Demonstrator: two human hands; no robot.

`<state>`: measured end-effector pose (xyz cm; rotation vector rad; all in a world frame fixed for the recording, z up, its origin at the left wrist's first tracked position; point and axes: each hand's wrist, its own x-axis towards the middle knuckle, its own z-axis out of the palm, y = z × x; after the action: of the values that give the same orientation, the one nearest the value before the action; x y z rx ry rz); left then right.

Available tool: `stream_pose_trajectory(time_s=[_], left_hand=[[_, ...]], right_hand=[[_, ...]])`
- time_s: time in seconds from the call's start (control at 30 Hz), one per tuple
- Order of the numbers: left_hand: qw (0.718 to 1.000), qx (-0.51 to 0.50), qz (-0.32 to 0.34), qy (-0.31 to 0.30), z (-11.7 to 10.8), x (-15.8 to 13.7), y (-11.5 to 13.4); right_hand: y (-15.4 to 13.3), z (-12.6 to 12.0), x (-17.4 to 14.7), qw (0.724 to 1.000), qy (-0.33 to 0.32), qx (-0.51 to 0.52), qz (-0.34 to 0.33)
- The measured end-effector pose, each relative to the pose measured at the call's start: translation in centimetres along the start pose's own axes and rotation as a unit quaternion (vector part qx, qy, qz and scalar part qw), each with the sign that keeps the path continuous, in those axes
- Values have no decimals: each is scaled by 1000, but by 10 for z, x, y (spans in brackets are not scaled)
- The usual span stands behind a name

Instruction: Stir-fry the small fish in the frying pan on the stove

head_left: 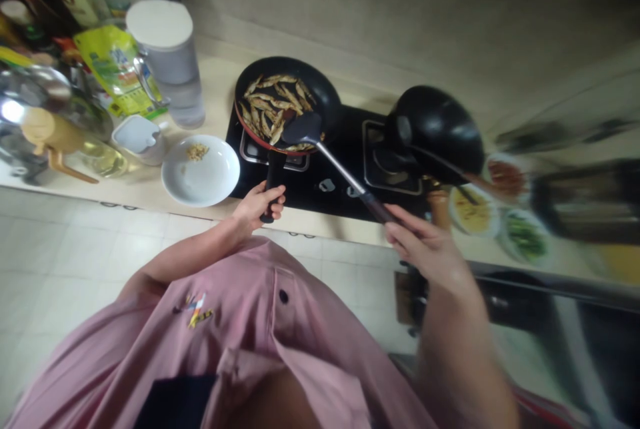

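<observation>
My left hand [263, 204] is wrapped round the black handle of a frying pan [327, 92]. The pan has a dark inside and a red outer side, and it sits over the left burner. Browned small fish [270, 104] lie spread across its left part. In my right hand [425, 237] is the dark grip of a spatula [345, 170] with a metal shaft. Its black blade is at the pan's near right side, over or against the fish; contact cannot be made out. A white bowl [200, 182] with chopped light bits stands left of the pan handle.
A black wok [445, 126] with a ladle in it is on the right burner. Right of the black stove [310, 182] are plates of yellow food [470, 212], greens [523, 236] and reddish meat [507, 177]. A lidded pitcher [173, 76], a yellow-green pouch [117, 69] and an oil bottle [103, 156] crowd the left counter.
</observation>
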<state>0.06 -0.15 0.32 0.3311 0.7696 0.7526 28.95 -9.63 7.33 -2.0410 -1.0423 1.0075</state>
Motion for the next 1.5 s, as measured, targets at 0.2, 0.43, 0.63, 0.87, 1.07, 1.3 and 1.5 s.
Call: stream_pose_trajectory(time_s=[0.2, 0.43, 0.63, 0.87, 1.07, 1.3, 1.5], left_hand=[[1000, 5, 2, -6, 1, -1, 1], [1000, -3, -4, 0, 1, 0, 0], [1000, -4, -4, 9, 2, 0, -1], [1000, 2, -3, -2, 2, -1, 0], [1000, -2, -3, -1, 3, -2, 1], [1000, -7, -9, 13, 3, -2, 1], [1000, -6, -7, 9, 6, -5, 2]], right_hand=[[-8, 13, 2, 999, -3, 42, -15], [-19, 22, 5, 999, -13, 28, -17], [-13, 1, -5, 999, 28, 26, -4], [1, -6, -11, 998, 12, 20, 54], [11, 12, -3, 996, -23, 70, 59], [-1, 26, 2, 995, -38, 88, 19], [-8, 30, 4, 997, -43, 65, 19]])
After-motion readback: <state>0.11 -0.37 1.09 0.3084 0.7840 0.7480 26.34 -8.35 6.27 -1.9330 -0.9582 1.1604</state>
